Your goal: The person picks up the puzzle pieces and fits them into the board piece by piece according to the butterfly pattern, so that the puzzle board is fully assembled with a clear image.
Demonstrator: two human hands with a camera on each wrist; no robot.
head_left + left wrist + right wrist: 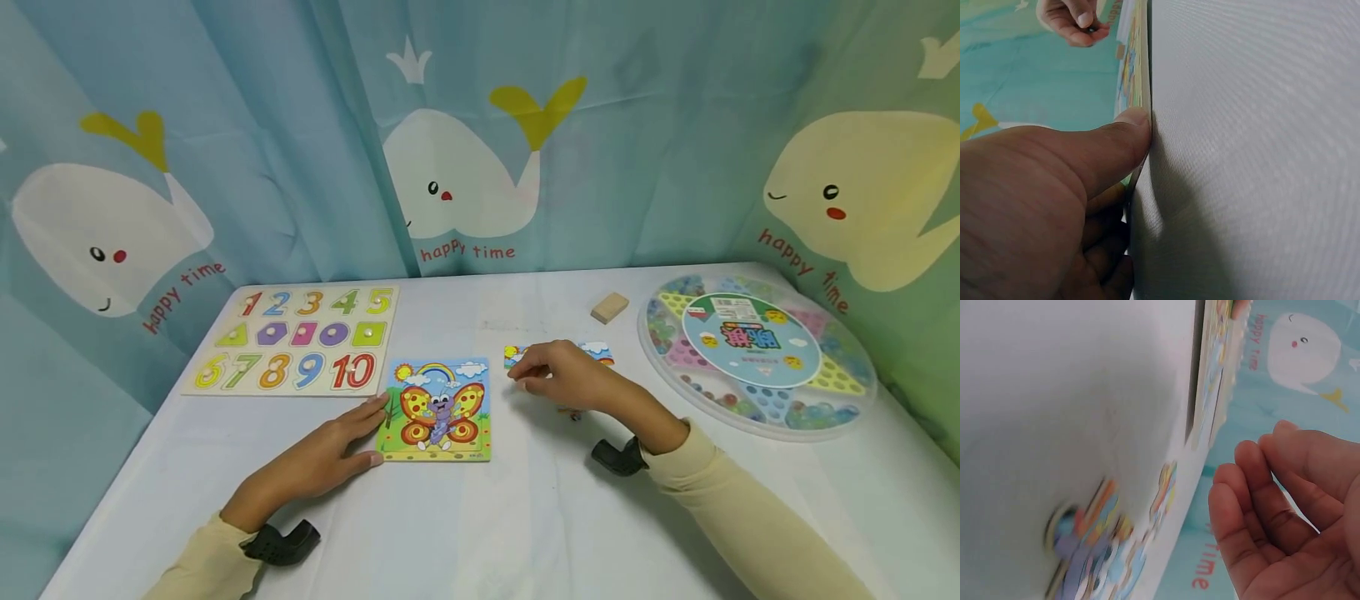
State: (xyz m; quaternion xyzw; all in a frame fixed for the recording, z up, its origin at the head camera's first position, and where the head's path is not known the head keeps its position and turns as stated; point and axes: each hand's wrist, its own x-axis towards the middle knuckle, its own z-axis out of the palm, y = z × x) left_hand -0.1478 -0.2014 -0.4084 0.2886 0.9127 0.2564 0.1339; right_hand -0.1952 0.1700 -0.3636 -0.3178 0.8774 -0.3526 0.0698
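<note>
Two hands work at one table (480, 533). The left hand (330, 450) lies along one butterfly board (442, 412), thumb at its near left corner, fingers loosely extended and touching its left edge. This board sits about midway between the table's left and right edges. The right hand (570, 377) hovers right of it, fingers bent and thumb tip close to them, a narrow gap; nothing shows between the tips. Below are loose pieces (1163, 494), at least two; the hand covers some from above, so their full number cannot be told.

By the table's far left corner lies one number board (315, 337): ten numbers and five shapes in three rows. One wooden block (610, 307) lies near the far edge, and one round game (675, 375) toward the far right corner. Beyond hangs a curtain (645, 192) with three whales.
</note>
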